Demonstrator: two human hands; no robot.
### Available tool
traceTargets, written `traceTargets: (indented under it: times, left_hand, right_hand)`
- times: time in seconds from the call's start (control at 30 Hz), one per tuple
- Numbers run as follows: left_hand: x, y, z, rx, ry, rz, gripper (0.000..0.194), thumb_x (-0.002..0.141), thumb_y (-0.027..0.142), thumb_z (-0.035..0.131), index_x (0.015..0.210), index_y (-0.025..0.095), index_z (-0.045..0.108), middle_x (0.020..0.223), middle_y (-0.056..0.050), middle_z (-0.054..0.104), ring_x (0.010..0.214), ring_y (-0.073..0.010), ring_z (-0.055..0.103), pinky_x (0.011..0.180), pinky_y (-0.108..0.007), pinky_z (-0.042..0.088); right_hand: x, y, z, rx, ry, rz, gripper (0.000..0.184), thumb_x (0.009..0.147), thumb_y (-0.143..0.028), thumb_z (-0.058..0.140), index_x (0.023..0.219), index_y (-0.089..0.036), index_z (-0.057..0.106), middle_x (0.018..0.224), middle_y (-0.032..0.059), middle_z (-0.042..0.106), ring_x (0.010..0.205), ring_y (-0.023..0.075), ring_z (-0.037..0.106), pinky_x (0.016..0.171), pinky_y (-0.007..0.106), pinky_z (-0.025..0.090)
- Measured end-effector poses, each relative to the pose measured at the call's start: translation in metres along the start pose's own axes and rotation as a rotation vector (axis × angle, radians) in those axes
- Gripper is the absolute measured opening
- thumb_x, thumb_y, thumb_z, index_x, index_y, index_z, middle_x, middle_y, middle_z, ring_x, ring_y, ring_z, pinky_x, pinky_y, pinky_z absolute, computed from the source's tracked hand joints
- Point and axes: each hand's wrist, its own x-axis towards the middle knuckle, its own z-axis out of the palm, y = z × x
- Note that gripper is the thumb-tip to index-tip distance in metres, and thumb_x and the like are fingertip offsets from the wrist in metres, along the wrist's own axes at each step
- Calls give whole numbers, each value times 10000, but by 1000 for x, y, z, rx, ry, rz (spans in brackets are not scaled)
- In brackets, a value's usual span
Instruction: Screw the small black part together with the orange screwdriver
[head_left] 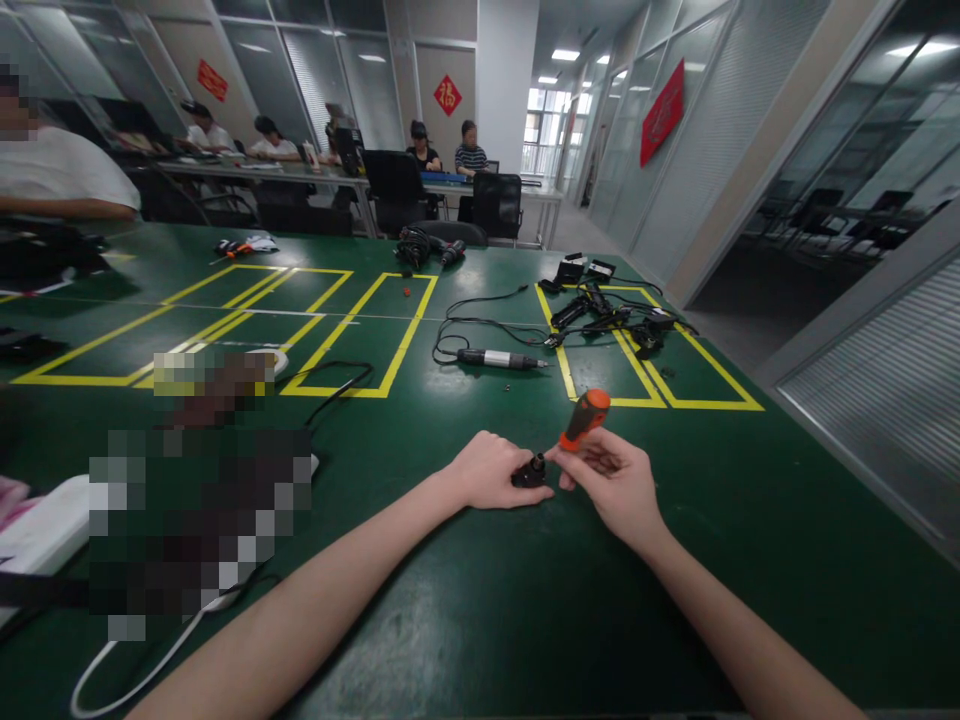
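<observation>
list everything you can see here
screwdriver: one, orange and dark, right hand
small part: one, black, left hand
corded tool: one, black and silver, beyond hands
loose parts: several, black, far right
far tools: several, mostly black, far edge
small piece: one, orange, near far tools
tape outlines: several, yellow, on table
table: one, green, foreground
wall signs: three, red, background
chairs: several, black, background
people: several, mixed clothes, background and left
blurred items: count unclear, left
left hand: one, centre
right hand: one, centre right

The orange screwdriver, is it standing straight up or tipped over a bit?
Tipped: the screwdriver leans in the right hand, its handle slanting up, with the top farther right than the bottom.
</observation>
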Motion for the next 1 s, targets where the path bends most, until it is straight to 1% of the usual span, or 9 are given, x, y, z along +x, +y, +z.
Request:
traceTargets:
  times: [0.07, 0.13, 0.33, 0.4, 0.5, 0.67, 0.77, 0.9, 1.0]
  left_hand:
    - [0, 0, 0, 3, 0, -6, 530, 929, 668, 564, 686, 200, 612, 603, -22, 668, 561, -186, 661, 518, -287, 222]
    - [0, 0, 0, 1, 1, -5, 529, 931, 669, 560, 692, 201, 619, 604, -22, 670, 564, -186, 661, 520, -285, 233]
    - [0, 0, -1, -13, 5, 6, 531, 932, 667, 567, 683, 200, 618, 637, -24, 687, 580, -173, 660, 528, -280, 263]
    - [0, 0, -1, -14, 5, 3, 532, 933, 666, 567, 680, 200, 614, 636, -23, 687, 575, -173, 656, 528, -279, 265]
    - [0, 1, -1, -11, 5, -3, 531, 930, 662, 573, 671, 200, 610, 622, -24, 684, 570, -177, 660, 526, -278, 258]
    - [0, 2, -1, -5, 8, -7, 526, 937, 662, 559, 704, 196, 634, 615, -27, 691, 559, -183, 669, 519, -275, 263]
    - [0, 2, -1, -6, 15, -2, 526, 943, 654, 550, 702, 194, 632, 617, -31, 693, 560, -190, 677, 520, -280, 267]
    - [0, 1, -1, -13, 23, 0, 531, 941, 636, 563, 652, 192, 606, 599, -36, 679, 553, -185, 670, 518, -282, 258]
    - [0, 1, -1, -13, 22, -2, 522, 934, 630, 576, 649, 193, 601, 606, -34, 681, 559, -182, 668, 521, -281, 252]
  right_hand:
    - [0, 0, 1, 52, -37, 12, 303, 841, -468, 815, 883, -181, 729, 763, 64, 769, 540, 161, 671, 549, 311, 616]
    - [0, -1, 2, 79, -44, 19, 327, 852, -502, 795, 892, -185, 722, 781, 67, 769, 562, 165, 678, 569, 318, 623]
    - [3, 0, 1, 68, -13, 61, 323, 797, -476, 850, 831, -176, 734, 647, 11, 678, 513, 145, 630, 524, 287, 576]
    - [4, 2, 2, 101, 14, 95, 347, 741, -456, 896, 868, -176, 735, 636, 0, 682, 481, 139, 616, 494, 282, 563]
    - [6, 6, 3, 171, 34, 132, 407, 671, -423, 944, 897, -183, 704, 698, 13, 738, 471, 136, 622, 475, 276, 562]
    - [6, 10, 4, 239, -79, 132, 354, 825, -511, 817, 887, -186, 691, 758, 46, 771, 485, 145, 651, 485, 286, 572]
    - [4, 9, 5, 236, -123, 106, 363, 851, -539, 787, 866, -186, 700, 769, 46, 758, 521, 153, 660, 514, 296, 574]
    - [3, 7, 5, 168, -117, 72, 367, 851, -540, 790, 785, -188, 708, 691, 12, 680, 504, 125, 593, 520, 276, 536]
    - [4, 10, 4, 176, -85, 86, 357, 856, -532, 787, 816, -182, 727, 719, 12, 678, 485, 110, 575, 492, 262, 507]
